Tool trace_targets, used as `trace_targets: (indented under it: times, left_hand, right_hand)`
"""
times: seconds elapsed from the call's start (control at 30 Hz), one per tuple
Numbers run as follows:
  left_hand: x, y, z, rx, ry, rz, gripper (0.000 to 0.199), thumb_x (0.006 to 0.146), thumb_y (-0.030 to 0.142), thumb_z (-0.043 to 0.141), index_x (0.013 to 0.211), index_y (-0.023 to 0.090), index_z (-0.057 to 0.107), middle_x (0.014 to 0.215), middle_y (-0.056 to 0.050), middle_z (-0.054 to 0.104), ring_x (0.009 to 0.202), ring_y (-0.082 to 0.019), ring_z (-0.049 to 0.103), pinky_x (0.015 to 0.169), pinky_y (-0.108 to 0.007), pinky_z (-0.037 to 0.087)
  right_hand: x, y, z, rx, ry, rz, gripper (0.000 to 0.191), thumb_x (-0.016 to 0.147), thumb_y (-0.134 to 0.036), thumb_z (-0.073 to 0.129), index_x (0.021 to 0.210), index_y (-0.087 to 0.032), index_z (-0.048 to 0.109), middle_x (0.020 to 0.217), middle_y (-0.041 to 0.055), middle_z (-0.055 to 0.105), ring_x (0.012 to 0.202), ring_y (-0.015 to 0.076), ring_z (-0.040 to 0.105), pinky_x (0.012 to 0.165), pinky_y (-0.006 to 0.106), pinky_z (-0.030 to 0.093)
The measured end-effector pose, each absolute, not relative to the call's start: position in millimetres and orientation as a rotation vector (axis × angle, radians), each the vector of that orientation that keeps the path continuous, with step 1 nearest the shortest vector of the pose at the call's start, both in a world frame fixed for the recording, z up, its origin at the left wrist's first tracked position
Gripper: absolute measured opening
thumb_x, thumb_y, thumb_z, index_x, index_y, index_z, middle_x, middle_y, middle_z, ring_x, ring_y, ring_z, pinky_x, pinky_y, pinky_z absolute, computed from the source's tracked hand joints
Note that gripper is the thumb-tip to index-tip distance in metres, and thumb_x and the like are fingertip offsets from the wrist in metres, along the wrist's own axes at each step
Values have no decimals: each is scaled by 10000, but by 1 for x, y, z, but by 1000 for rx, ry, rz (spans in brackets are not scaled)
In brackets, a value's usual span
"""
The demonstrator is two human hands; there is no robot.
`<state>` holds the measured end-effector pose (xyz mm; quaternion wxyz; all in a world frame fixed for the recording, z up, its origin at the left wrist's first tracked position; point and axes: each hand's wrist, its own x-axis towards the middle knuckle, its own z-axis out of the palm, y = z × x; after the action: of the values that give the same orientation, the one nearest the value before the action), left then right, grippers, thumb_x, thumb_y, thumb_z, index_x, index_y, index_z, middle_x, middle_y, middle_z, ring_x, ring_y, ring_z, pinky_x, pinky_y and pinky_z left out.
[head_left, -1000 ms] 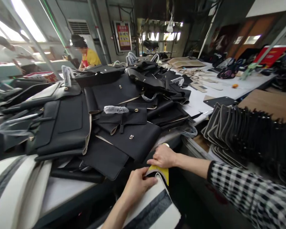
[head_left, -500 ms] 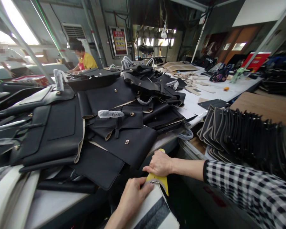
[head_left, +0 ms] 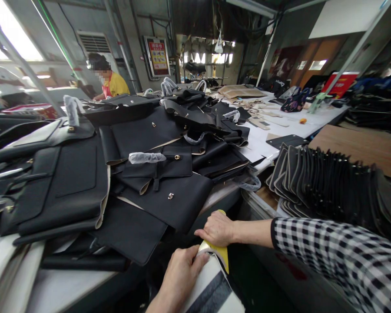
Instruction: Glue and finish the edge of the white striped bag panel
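My left hand [head_left: 181, 270] is closed on the upper end of a white panel with a dark stripe [head_left: 202, 280], the thumb lying over its edge. Wrapped in my right hand [head_left: 217, 228] is a yellow flat scraper-like tool [head_left: 223, 257], which shows above and below the fist. Its curved lower edge lies against the panel's rounded end, close to my left thumb. The exact kind of tool is partly hidden by the fingers. Just beyond both hands, a black leather bag piece with a metal clasp [head_left: 185, 195] hangs over the table edge.
Black bag pieces [head_left: 76, 174] with plastic-wrapped handles are heaped across the white table [head_left: 74, 287]. More white panels [head_left: 22, 269] lie at the lower left. At right stands a row of black flaps [head_left: 339, 182] beside a brown board [head_left: 365, 148]. A person in yellow [head_left: 117, 83] works behind.
My right hand and the yellow tool have shifted slightly down along the panel's end. My left hand keeps its hold. The whole view has moved a little.
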<state>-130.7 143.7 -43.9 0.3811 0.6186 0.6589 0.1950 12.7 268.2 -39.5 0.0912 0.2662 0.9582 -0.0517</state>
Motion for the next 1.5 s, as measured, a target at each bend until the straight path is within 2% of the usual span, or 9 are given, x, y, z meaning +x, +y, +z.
trace_targets:
  times: [0.33,0.53,0.73,0.83,0.97,1.13,1.37,1.43,1.5]
  left_hand:
    - [-127,137,-44,1692,1701,498,328,940,385,462,696,201,582,689,-42,662,627,-171,561,597,-299,231]
    - [-127,136,-40,1643,1632,569,335,929,408,480,713,196,623,670,-17,627,624,-159,516,601,-296,230]
    - [-138,142,-36,1400,1388,620,578,943,587,337,826,158,706,768,-14,662,704,-168,516,653,-266,347]
    - [-141,147,-37,1250,1310,629,585,901,629,390,897,149,723,776,-16,658,724,-170,513,688,-270,370]
    - [-142,153,-46,1117,1286,615,475,798,593,564,762,136,688,625,16,533,595,-125,383,578,-259,277]
    - [-140,160,-52,1078,1239,612,391,733,486,641,541,169,519,535,64,334,556,-97,234,542,-278,165]
    - [-137,163,-41,1045,1230,582,341,635,474,726,625,136,680,525,56,424,555,-93,280,553,-269,216]
    - [-137,164,-39,1037,1240,586,314,620,440,735,678,132,732,547,43,496,562,-98,328,567,-265,261]
    - [-137,166,-39,1026,1259,596,316,615,413,732,761,136,772,620,17,591,596,-115,405,599,-268,317]
  right_hand:
    - [20,256,-41,907,2793,-206,741,1026,-500,197,779,-125,786,769,193,732,804,348,717,706,413,486]
    - [27,235,-36,1081,2735,-197,678,1031,-465,203,876,-150,783,814,183,739,825,329,717,733,414,504]
    - [33,215,-35,1268,2684,-186,701,1038,-448,166,857,-138,769,845,187,742,836,332,719,757,445,526]
    - [36,211,-37,1309,2686,-188,690,1038,-446,182,847,-136,767,840,183,742,839,334,720,765,447,529]
    - [39,207,-36,1354,2683,-188,677,1037,-443,204,830,-135,770,836,189,740,840,339,718,764,457,527]
    - [43,202,-35,1396,2684,-230,636,1029,-433,257,812,-124,769,832,205,735,832,352,712,761,466,515]
    - [53,197,-42,1515,2680,-477,662,1018,-462,252,745,-109,741,833,241,718,848,350,688,818,480,465]
    - [57,193,-50,1560,2661,-629,678,1007,-520,247,712,-128,715,812,221,715,838,331,675,809,457,459]
    - [65,187,-59,1595,2609,-785,739,991,-604,185,636,-158,655,703,163,685,732,270,654,715,383,470]
